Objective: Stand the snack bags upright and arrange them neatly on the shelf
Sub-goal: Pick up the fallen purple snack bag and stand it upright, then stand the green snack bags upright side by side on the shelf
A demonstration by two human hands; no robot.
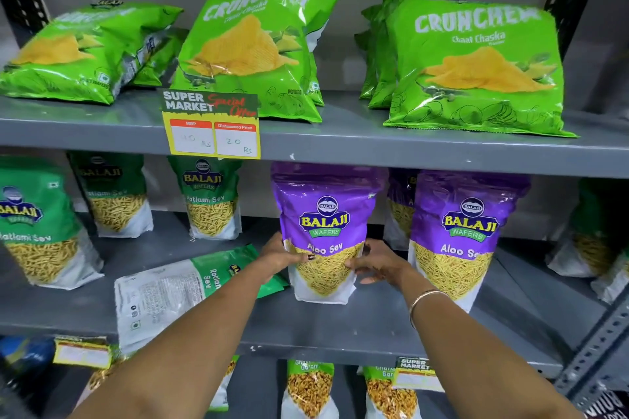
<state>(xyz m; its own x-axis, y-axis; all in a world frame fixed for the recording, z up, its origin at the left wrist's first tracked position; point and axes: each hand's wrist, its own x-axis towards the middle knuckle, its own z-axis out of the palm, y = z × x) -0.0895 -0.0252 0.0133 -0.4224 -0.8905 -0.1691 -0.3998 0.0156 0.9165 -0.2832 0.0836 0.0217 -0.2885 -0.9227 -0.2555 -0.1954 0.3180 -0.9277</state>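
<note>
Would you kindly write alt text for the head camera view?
Both hands, left hand and right hand, grip an upright purple Aloo Sev bag on the middle shelf; a green Ratlami Sev bag lies flat beside it.

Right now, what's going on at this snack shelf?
A person is tidying the middle shelf. Both hands, left hand and right hand, grip the sides of a purple Aloo Sev bag, which stands upright. Just to its left, a green Ratlami Sev bag lies flat on its face, not yet stood up. Another purple bag stands to the right.
</note>
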